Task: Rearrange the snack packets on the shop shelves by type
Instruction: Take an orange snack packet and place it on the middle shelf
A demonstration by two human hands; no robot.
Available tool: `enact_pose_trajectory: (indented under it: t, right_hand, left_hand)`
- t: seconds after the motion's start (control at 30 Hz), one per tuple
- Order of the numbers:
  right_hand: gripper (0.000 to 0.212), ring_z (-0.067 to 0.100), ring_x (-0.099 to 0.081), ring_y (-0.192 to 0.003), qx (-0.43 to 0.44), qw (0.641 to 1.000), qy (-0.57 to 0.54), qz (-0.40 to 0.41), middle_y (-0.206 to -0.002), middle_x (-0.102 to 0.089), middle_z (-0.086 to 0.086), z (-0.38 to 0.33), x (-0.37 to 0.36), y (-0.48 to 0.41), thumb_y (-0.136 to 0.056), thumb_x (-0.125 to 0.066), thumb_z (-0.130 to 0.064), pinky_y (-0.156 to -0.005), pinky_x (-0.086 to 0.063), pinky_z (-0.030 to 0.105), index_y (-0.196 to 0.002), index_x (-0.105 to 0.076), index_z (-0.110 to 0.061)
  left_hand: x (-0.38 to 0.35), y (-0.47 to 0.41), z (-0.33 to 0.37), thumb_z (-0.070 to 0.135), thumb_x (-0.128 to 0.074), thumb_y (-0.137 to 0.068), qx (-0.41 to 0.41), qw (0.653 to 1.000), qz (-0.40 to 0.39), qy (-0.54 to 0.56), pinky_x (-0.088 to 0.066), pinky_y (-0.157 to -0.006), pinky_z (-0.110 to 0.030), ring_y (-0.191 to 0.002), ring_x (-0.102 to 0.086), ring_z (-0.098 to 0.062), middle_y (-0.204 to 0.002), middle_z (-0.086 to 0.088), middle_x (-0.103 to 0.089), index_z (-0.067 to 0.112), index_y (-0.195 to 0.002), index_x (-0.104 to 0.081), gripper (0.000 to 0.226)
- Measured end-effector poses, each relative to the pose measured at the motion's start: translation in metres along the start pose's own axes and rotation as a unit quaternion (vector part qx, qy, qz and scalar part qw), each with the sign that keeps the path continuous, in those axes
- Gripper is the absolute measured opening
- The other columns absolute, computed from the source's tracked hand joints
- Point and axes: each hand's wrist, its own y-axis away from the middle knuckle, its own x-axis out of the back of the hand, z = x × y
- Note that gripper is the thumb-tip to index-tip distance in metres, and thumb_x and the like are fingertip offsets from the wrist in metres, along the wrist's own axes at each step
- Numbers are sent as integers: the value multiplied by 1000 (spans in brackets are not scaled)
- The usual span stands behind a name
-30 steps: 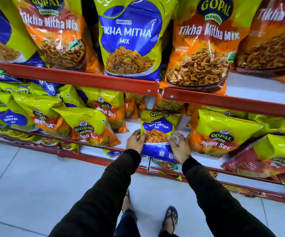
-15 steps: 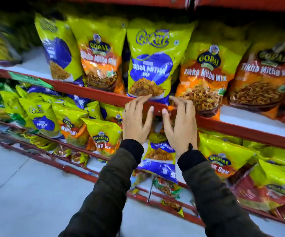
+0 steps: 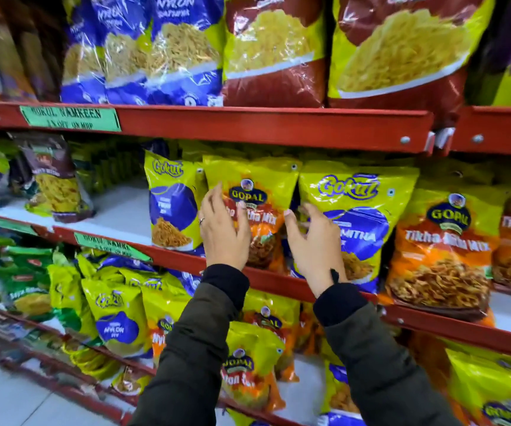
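On the middle shelf [image 3: 168,256] an orange and yellow Gopal Tikha Mitha Mix packet [image 3: 258,182] stands upright between two blue and yellow Gokul packets, one to its left [image 3: 171,204] and one to its right [image 3: 361,207]. My left hand [image 3: 223,232] lies flat against the front of the Gopal packet, fingers apart. My right hand [image 3: 314,244] hovers with curled, spread fingers at the gap between the Gopal packet and the right Gokul packet. Neither hand grips anything.
More orange Gopal Tikha Mitha Mix packets [image 3: 444,247] stand further right. The top shelf [image 3: 248,124] carries large blue Nylon and maroon packets. The lower shelf holds Nylon Sev packets [image 3: 119,324] and green ones [image 3: 23,290]. Grey floor [image 3: 5,401] lies at the bottom left.
Both hands let go of the small Gokul packet on the lower shelf and rose to the middle shelf's packets. My view tilted upward, bringing the top shelf into sight.
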Motion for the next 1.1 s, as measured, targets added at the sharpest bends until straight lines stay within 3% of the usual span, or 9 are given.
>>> enact_pose_trajectory:
  t: [0.13,0.27,0.33,0.47,0.57,0.67,0.87,0.97,1.1]
  right_hand:
    - [56,35,-63,-115,-73,997,34,-13,-119,-70,17,-4,-22,-14,-96,-49,-48,-87,-48,35,-131,-60,-5]
    - [31,34,-67,-88,-84,996,7,-11,-83,-70,9,-1,-34,-28,-95,-55,-40,-68,-42,30,-87,-66,-12]
    - [29,30,-70,-91,-89,996,-8,10,-88,-75,9,2,-39,-34,-93,-60,-38,-73,-53,35,-93,-72,-11]
    - [38,10,-71,-91,-92,991,-98,5,-97,-76,0,4,-33,-33,-88,-71,-35,-87,-58,34,-106,-74,-2]
    - [30,-9,-61,-80,-64,985,-160,15,-84,-68,-13,1,-27,-27,-86,-74,-29,-85,-56,27,-101,-75,-2]
    - [24,0,-65,-75,-36,978,-207,20,-79,-73,-5,-4,-20,-23,-88,-72,-28,-73,-54,25,-87,-74,-5]
    - [29,5,-56,-69,-19,945,-327,10,-73,-66,3,-12,10,-5,-90,-70,-24,-64,-45,17,-80,-68,3]
    - [22,13,-54,-72,-20,926,-378,16,-74,-62,8,-15,31,9,-92,-68,-29,-64,-46,26,-81,-72,-10]
    - [27,24,-49,-75,-29,909,-411,59,-75,-60,8,-4,79,32,-87,-68,-47,-70,-40,46,-76,-73,-23]
  left_hand:
    - [-5,-28,-34,32,-41,-100,109,992,-65,10,-33,-109,-43,-135,-39,-38,-144,-24,-39,-3,-141,-33,55]
    - [-10,-49,-52,38,-44,-99,144,982,-93,74,-42,-98,-45,-120,-54,-43,-126,-29,-58,-2,-126,-51,49]
    - [-15,-60,-59,50,-48,-94,176,970,-81,144,-50,-93,-40,-115,-60,-40,-120,-25,-65,2,-126,-56,58]
    - [-9,-59,-69,30,-63,-92,202,940,-22,274,-44,-53,-17,-70,-55,-17,-74,-11,-63,1,-93,-67,29]
    - [0,-47,-70,28,-65,-91,185,927,12,325,-42,-60,-21,-61,-51,-5,-64,-1,-60,11,-78,-64,21]
    - [11,-41,-62,25,-66,-90,175,914,42,363,-45,-65,-12,-61,-56,8,-69,8,-65,17,-79,-65,14]
    - [42,-23,-16,26,-61,-93,135,902,73,403,-43,-66,-13,-65,-52,6,-71,9,-58,27,-74,-57,20]
    - [58,-7,11,37,-63,-90,145,881,52,447,-36,-60,-27,-62,-42,-6,-68,4,-49,27,-73,-54,21]
    - [60,28,60,31,-62,-92,174,853,11,492,-45,-55,-22,-58,-52,-5,-64,7,-60,25,-77,-55,18]
